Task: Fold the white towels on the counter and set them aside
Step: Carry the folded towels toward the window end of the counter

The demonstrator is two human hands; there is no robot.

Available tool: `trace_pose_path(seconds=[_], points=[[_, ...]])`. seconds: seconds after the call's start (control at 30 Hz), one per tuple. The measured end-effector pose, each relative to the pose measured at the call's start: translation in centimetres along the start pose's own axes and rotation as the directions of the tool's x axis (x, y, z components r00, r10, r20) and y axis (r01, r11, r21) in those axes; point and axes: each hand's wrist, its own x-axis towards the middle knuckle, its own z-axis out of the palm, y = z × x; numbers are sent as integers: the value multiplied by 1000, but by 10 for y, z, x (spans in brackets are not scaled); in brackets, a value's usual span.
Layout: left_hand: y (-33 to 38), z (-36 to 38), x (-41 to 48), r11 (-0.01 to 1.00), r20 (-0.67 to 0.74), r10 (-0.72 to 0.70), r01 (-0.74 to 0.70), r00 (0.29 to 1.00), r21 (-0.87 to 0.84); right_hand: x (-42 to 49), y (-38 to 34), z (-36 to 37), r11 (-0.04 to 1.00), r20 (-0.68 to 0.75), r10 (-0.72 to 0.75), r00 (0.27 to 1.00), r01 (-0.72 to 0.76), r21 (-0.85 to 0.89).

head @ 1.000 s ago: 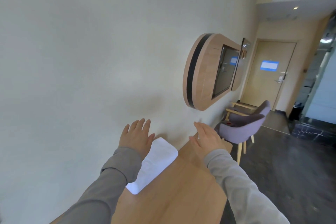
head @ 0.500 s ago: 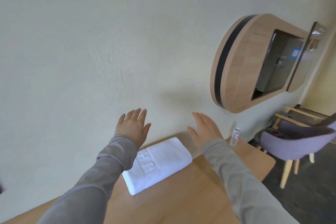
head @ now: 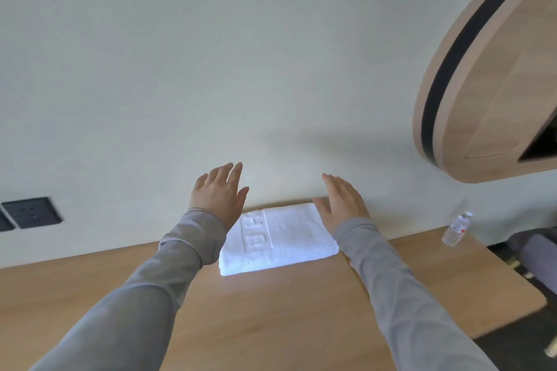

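Both the left hand point(head: 217, 193) and right hand point(head: 343, 205) were flat, fingers straight, holding nothing, with the folded towel point(head: 283, 238) sitting between and just below them.

Single view, head-worn wide-angle, frame tilted. Looks forward and slightly down over the light wooden counter point(head: 271, 319) at close range, facing the plain pale wall point(head: 211, 69) straight behind it.

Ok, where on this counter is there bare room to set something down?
Bare counter lies in front of the folded towel; left of the left hand, below the wall sockets; and between the right hand and the water bottle. Crowded at the back, where both hands flank the towel.
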Motion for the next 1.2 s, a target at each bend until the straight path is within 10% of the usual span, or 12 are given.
trace_pose_path(seconds=[0.4,0.5,0.63,0.8,0.97,1.2], points=[[5,98,13,931,178,-185,230,966,-282,46,38,93,973,94,99,991,-116,200],[14,133,-2,685,397,-365,532,842,-498,41,55,128,838,248,277,928,-359,410],[18,182,-20,105,726,-512,873,458,-477,37,83,187,601,496,437,750,-654,460],[27,228,-44,-524,885,-457,777,87,-347,39,109,240,183,756,472,453,-889,419],[39,260,-47,-771,947,-317,570,44,-285,50,129,265,-283,860,441,256,-870,404],[56,280,-27,-916,955,-290,271,64,-296,70,129,272,-636,869,402,289,-594,493]])
